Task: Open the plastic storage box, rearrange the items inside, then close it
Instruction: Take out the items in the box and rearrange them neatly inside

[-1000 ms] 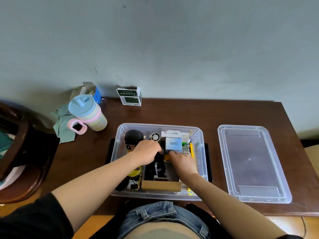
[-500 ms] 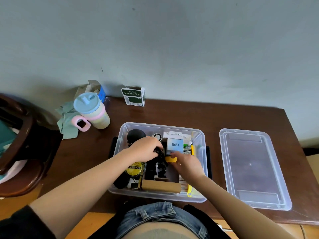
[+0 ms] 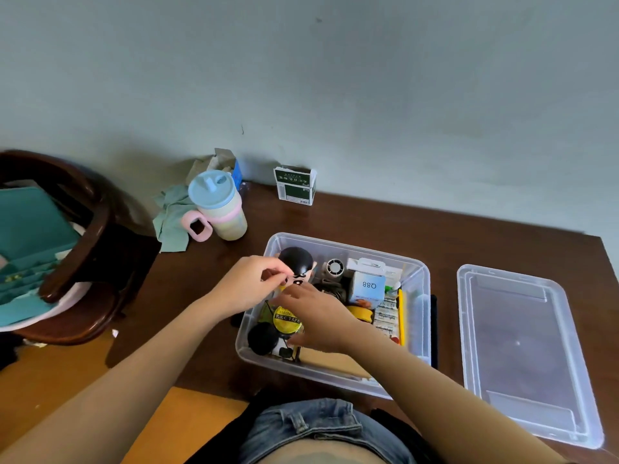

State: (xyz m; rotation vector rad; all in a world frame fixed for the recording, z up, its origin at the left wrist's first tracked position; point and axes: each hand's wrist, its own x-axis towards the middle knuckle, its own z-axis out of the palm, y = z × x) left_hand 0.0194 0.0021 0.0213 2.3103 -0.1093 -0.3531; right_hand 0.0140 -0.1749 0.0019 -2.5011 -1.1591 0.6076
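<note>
Table [image 3: 418,229], dark brown wood, carries everything we work on. Lid [image 3: 522,349] lies flat on it to the right of the box, apart from it, so opening is judged done and closing not yet due. Box [image 3: 415,272], clear plastic, sits at the near edge in front of us, packed close: a blue-white carton marked Q88 [image 3: 368,286] near the far right, a yellow tape roll [image 3: 286,318] toward the left, a black round cap [image 3: 263,338] at the near left corner, a doll [image 3: 296,266] with a black head at the far left.

Step in hand, as we judge it: shifting the doll. Left hand [image 3: 249,288] is at the left rim, fingers curled and pinched beside the doll's head; whether it has hold of the doll or of something smaller we cannot tell. Right hand [image 3: 318,316] reaches across the box over the tape roll, fingers fairly straight toward the doll, gripping nothing that we can see.

To do it well: lift the doll straight up clear of its neighbours, steady the tape roll with the right hand, keep tall items below the rim so that the lid seats
</note>
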